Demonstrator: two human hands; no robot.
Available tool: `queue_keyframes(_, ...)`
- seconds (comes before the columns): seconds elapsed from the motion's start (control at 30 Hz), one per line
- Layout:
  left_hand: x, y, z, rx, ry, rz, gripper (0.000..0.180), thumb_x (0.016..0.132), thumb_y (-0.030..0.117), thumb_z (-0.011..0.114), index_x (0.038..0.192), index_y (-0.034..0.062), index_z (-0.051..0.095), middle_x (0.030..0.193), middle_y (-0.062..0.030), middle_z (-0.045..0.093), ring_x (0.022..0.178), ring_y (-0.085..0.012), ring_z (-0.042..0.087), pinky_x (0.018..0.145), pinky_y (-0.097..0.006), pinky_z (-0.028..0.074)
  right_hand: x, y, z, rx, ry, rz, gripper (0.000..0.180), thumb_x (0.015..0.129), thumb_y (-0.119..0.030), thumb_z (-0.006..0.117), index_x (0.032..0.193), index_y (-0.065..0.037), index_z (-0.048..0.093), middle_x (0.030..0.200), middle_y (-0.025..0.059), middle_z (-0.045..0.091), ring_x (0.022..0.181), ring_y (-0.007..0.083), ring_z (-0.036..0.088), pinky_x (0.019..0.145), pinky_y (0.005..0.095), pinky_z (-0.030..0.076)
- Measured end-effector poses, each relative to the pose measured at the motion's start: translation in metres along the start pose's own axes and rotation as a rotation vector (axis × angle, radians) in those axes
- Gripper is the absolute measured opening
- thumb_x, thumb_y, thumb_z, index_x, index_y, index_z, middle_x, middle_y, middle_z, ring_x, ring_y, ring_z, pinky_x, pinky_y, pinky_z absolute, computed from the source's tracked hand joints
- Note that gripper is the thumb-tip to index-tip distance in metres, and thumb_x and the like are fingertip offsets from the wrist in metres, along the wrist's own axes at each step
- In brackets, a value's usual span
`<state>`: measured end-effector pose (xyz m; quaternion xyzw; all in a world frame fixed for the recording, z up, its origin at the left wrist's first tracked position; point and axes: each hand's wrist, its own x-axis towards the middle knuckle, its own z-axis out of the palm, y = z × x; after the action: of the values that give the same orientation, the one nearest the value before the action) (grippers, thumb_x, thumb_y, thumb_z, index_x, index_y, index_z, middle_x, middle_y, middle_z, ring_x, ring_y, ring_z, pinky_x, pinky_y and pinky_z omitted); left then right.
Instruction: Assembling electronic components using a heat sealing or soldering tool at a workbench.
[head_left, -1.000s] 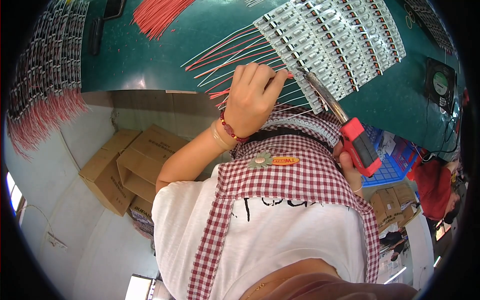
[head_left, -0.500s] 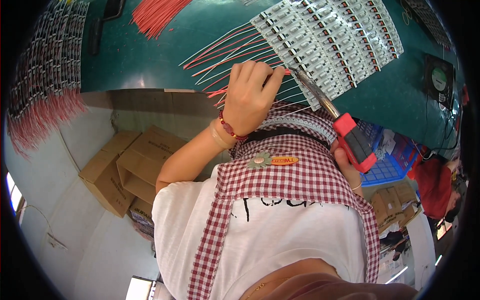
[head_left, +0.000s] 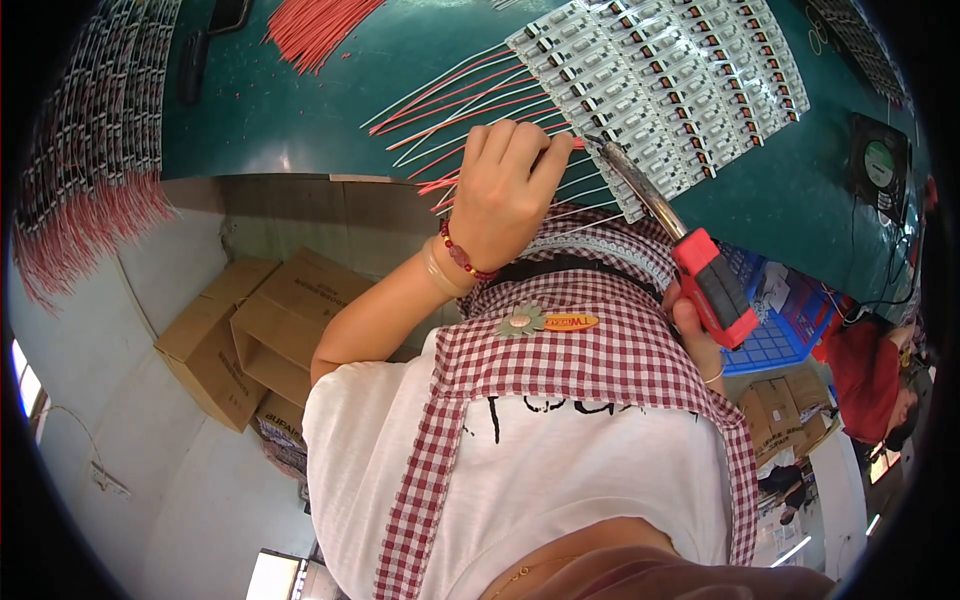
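With the clock face centred on the view, the left hand (head_left: 508, 185) is just off twelve o'clock, back upward and fingers curled, thumb and forefinger closed in a pinch on red wires (head_left: 578, 144) whose ends poke out past the fingertips at two o'clock of the hand. The right hand (head_left: 690, 322), at three o'clock and partly hidden, has its fingers wrapped around the red and black handle of a soldering iron (head_left: 648, 195). The iron's metal shaft points between ten and eleven o'clock, bringing its tip right beside those wire ends at the near edge of a panel of small white circuit boards (head_left: 670, 90); whether the tip touches cannot be made out. The panel lies between one and two o'clock on the green bench (head_left: 290, 125), and white and red leads (head_left: 445, 108) fan from its edge toward eight o'clock, some passing under the left hand. A bundle of loose red wires (head_left: 318, 30) lies at eleven o'clock. At ten o'clock, rows of wired boards (head_left: 95, 100) trail red leads downward. A black square device (head_left: 880, 165) sits between two and three o'clock, a blue basket (head_left: 765, 345) at three, and cardboard boxes (head_left: 290, 305) stand at nine.
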<state>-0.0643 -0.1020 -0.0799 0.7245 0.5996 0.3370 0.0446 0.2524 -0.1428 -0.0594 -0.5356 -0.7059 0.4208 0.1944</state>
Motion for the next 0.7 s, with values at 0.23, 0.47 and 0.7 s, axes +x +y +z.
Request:
queue_keyframes(0.23, 0.0, -0.001, 0.001, 0.0, 0.014, 0.002, 0.025, 0.077, 0.001, 0.07, 0.101, 0.0028, 0.072, 0.082, -0.0036, 0.054, 0.073, -0.0203, 0.051, 0.066, -0.034, 0.038, 0.013, -0.013, -0.002, 0.037, -0.044, 0.014, 0.02, 0.081, -0.009, 0.072, 0.099, -0.001, 0.072, 0.092, 0.0148, 0.069, 0.076, 0.0282, 0.069, 0.066, 0.0346, 0.053)
queue_keyframes(0.47, 0.001, 0.0, 0.0, 0.014, -0.006, 0.001, 0.024, 0.077, 0.002, 0.069, 0.101, 0.003, 0.072, 0.081, -0.0035, 0.053, 0.073, -0.0204, 0.051, 0.066, -0.034, 0.038, 0.008, -0.023, -0.009, 0.426, -0.007, 0.224, 0.034, 0.089, -0.027, 0.075, 0.105, 0.001, 0.069, 0.085, 0.007, 0.067, 0.074, 0.0187, 0.065, 0.064, 0.03, 0.05)
queue_keyframes(0.7, 0.0, -0.002, 0.0, 0.026, -0.005, 0.0, 0.024, 0.077, 0.002, 0.069, 0.1, 0.0042, 0.071, 0.082, -0.0035, 0.054, 0.075, -0.0202, 0.052, 0.067, -0.034, 0.038, 0.013, -0.029, -0.008, 0.578, -0.037, 0.213, 0.066, 0.093, -0.045, 0.068, 0.131, 0.005, 0.05, 0.07, 0.0069, 0.056, 0.057, 0.0147, 0.05, 0.057, 0.03, 0.045)
